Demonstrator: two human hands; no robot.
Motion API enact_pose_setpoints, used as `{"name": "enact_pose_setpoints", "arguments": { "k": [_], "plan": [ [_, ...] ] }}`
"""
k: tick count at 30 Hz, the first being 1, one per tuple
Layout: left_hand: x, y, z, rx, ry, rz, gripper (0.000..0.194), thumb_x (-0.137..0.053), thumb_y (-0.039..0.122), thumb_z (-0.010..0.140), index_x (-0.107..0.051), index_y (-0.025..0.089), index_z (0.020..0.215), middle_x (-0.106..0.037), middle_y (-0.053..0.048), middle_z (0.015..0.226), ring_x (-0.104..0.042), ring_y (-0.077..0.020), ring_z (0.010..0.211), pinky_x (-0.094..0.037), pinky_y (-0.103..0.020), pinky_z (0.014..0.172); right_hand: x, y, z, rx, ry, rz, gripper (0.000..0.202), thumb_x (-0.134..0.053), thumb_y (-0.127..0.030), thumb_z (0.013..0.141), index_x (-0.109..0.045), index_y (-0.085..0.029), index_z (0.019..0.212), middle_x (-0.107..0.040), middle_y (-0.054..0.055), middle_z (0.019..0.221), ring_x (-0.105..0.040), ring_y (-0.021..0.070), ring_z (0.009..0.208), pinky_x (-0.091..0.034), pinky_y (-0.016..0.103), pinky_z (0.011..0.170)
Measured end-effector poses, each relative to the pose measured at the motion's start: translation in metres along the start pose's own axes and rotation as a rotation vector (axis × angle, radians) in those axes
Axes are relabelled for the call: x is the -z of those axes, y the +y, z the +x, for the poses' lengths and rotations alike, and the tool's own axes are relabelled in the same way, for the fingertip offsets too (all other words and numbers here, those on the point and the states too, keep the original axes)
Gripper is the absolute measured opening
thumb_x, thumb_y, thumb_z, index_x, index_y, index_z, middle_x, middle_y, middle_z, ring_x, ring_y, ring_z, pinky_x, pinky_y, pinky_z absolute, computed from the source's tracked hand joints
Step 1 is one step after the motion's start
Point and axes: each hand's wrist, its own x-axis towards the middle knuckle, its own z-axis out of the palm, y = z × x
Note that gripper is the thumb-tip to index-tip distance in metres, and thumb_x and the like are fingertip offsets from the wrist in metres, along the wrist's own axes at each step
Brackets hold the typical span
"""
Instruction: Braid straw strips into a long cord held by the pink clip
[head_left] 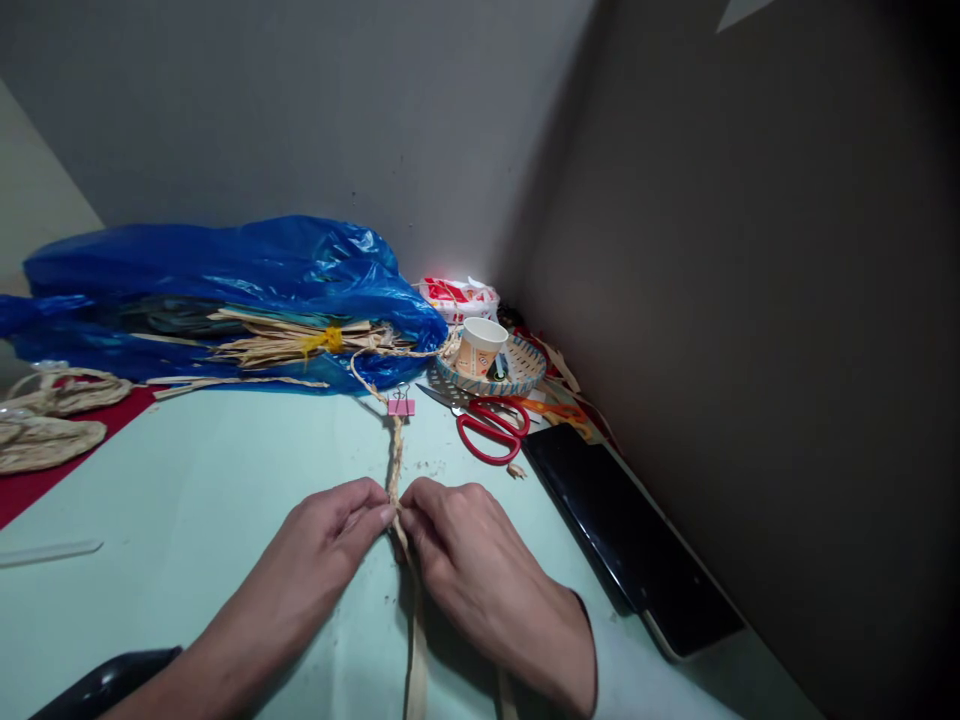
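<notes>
The pale green worktop (247,460) carries all items. A crumpled, glossy blue plastic bag (300,250) lies along its far side. A flat, black, rectangular glossy slab (622,530) lies at the right. The bare right hand (472,550) and the bare left hand (330,525) meet at the centre; the grip of each is pinched, thumb and fingers, on the beige, flat-stranded plaited fibre cord (396,455). The cord runs from front to back, between the 2 hands; loose flat strips extend below them. A bundle of dried straw-coloured strips (262,345), bound with a yellow tie, rests against the bag. A round, shallow woven basket (530,365) contains a white-and-orange paper cup (480,345). Metal scissors with 2 red loop handles (491,430) lie before the basket. A pink metal binder clip (401,407) sits at the far end of the plaited section.
</notes>
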Motion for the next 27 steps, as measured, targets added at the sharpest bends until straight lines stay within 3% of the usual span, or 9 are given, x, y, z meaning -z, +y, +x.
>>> {"name": "enact_pose_setpoints", "arguments": {
  "k": [4, 10, 16, 21, 23, 25, 27],
  "plan": [
    [-0.002, 0.004, -0.003, 0.006, 0.067, 0.106, 0.03, -0.054, 0.044, 0.084, -0.061, 0.022, 0.064, -0.061, 0.001, 0.065, -0.056, -0.0215, 0.07, -0.041, -0.029, 0.066, -0.004, 0.001, -0.002, 0.041, 0.052, -0.225, 0.018, -0.047, -0.017, 0.092, -0.06, -0.019, 0.08, -0.055, 0.001, 0.059, -0.031, 0.0134, 0.049, -0.015, 0.033, 0.054],
    [-0.006, 0.011, -0.005, 0.028, 0.124, 0.163, 0.03, -0.051, 0.043, 0.08, -0.051, 0.023, 0.058, -0.05, 0.003, 0.058, -0.048, -0.0191, 0.063, -0.037, -0.028, 0.06, -0.01, -0.008, -0.012, 0.042, 0.094, -0.226, 0.019, -0.044, -0.019, 0.094, -0.057, -0.02, 0.081, -0.062, 0.005, 0.068, -0.05, 0.0183, 0.06, -0.02, 0.033, 0.057],
    [-0.003, 0.01, -0.006, 0.034, 0.063, -0.006, 0.032, -0.053, 0.046, 0.08, -0.048, 0.022, 0.059, -0.047, 0.004, 0.061, -0.045, -0.0179, 0.066, -0.037, -0.028, 0.062, -0.019, -0.019, -0.016, 0.082, -0.046, -0.321, 0.013, -0.049, -0.011, 0.086, -0.059, -0.018, 0.09, -0.069, 0.007, 0.081, -0.061, 0.0231, 0.068, -0.021, 0.034, 0.058],
    [0.002, 0.003, -0.007, 0.062, -0.005, -0.212, 0.03, -0.058, 0.046, 0.082, -0.057, 0.021, 0.067, -0.052, 0.003, 0.067, -0.047, -0.0173, 0.07, -0.039, -0.028, 0.066, -0.025, -0.017, -0.013, 0.172, -0.096, -0.407, 0.037, -0.056, -0.005, 0.074, -0.061, -0.012, 0.11, -0.07, 0.009, 0.086, -0.063, 0.0237, 0.069, -0.019, 0.034, 0.055],
    [0.003, 0.001, -0.008, 0.057, -0.001, -0.228, 0.032, -0.061, 0.048, 0.081, -0.058, 0.02, 0.066, -0.053, 0.003, 0.066, -0.048, -0.017, 0.069, -0.039, -0.028, 0.066, -0.023, -0.015, -0.013, 0.22, -0.069, -0.37, 0.036, -0.056, -0.009, 0.079, -0.061, -0.012, 0.115, -0.071, 0.009, 0.086, -0.061, 0.0221, 0.067, -0.02, 0.034, 0.055],
    [0.004, -0.001, -0.009, 0.066, -0.001, -0.244, 0.032, -0.064, 0.048, 0.08, -0.06, 0.019, 0.066, -0.055, 0.003, 0.066, -0.049, -0.017, 0.069, -0.04, -0.027, 0.066, -0.017, -0.012, -0.013, 0.227, -0.031, -0.253, 0.017, -0.054, -0.022, 0.09, -0.066, -0.016, 0.101, -0.07, 0.007, 0.08, -0.059, 0.0198, 0.064, -0.024, 0.034, 0.056],
    [0.004, -0.002, -0.01, 0.096, -0.011, -0.283, 0.031, -0.066, 0.047, 0.079, -0.062, 0.019, 0.068, -0.057, 0.003, 0.066, -0.051, -0.0167, 0.068, -0.04, -0.026, 0.064, -0.009, -0.009, -0.013, 0.169, 0.064, -0.093, 0.028, -0.049, -0.034, 0.097, -0.064, -0.018, 0.08, -0.068, 0.005, 0.074, -0.058, 0.0173, 0.065, -0.029, 0.032, 0.06]
  ]
}}
